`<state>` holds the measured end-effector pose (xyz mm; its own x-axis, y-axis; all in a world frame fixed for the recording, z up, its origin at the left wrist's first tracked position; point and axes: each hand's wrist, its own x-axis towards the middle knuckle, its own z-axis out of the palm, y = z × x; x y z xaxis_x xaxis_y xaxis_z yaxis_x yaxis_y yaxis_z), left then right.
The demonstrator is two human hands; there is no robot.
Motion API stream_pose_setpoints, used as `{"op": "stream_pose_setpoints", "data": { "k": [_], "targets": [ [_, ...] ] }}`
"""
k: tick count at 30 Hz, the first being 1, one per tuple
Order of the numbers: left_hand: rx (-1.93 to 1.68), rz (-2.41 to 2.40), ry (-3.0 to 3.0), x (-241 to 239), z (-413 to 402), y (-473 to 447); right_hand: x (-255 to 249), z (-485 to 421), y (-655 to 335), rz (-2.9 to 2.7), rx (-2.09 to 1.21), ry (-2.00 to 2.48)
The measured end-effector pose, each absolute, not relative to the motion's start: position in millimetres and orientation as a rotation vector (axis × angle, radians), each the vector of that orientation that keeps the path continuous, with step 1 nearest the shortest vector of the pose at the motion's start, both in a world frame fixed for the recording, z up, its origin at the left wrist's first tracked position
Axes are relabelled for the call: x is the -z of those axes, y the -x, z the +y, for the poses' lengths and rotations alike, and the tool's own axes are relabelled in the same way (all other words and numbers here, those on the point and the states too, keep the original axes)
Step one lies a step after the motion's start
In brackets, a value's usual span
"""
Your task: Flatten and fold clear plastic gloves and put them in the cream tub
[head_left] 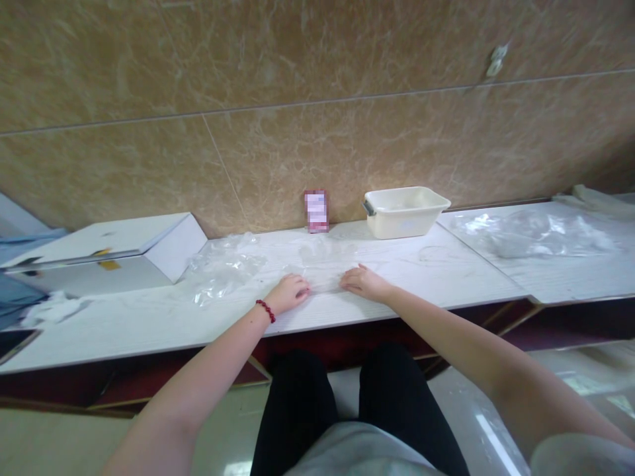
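A clear plastic bag (325, 283) lies nearly flat on the white tabletop, stretched between my two hands. My left hand (288, 293), with a red bead bracelet at the wrist, has its fingers curled over the bag's left end. Resting on the right end, my right hand (366, 283) has its fingers extended and lying low on the plastic. The bag's outline is hard to make out against the white surface. Just behind it stands a small red and white packet (316, 211), its print blurred, against the wall.
A cream plastic bin (404, 221) with a grey handle stands back right. Crumpled clear plastic (225, 264) lies left of my hands, beside a white cardboard box (114, 254). More clear plastic (540, 233) covers the right tabletop. A dark-screened device (16, 344) lies at the left edge.
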<state>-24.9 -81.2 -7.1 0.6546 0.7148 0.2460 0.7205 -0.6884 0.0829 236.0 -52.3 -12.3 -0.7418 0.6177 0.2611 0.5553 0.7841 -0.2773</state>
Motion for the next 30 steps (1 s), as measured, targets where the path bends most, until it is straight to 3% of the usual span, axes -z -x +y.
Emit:
{"op": "stream_pose_setpoints", "data": {
  "k": [9,15,30],
  "targets": [
    [0.552,-1.299,2.887,-25,-115,9,-19,-54,-251,-2.589,-0.532,0.643],
    [0.580,-1.641,2.603,2,-144,-70,-14,-37,-205,-2.537,-0.635,0.627],
    [0.597,-1.789,2.489,22,-148,-86,18,47,-183,-2.913,-0.211,0.776]
  ]
}}
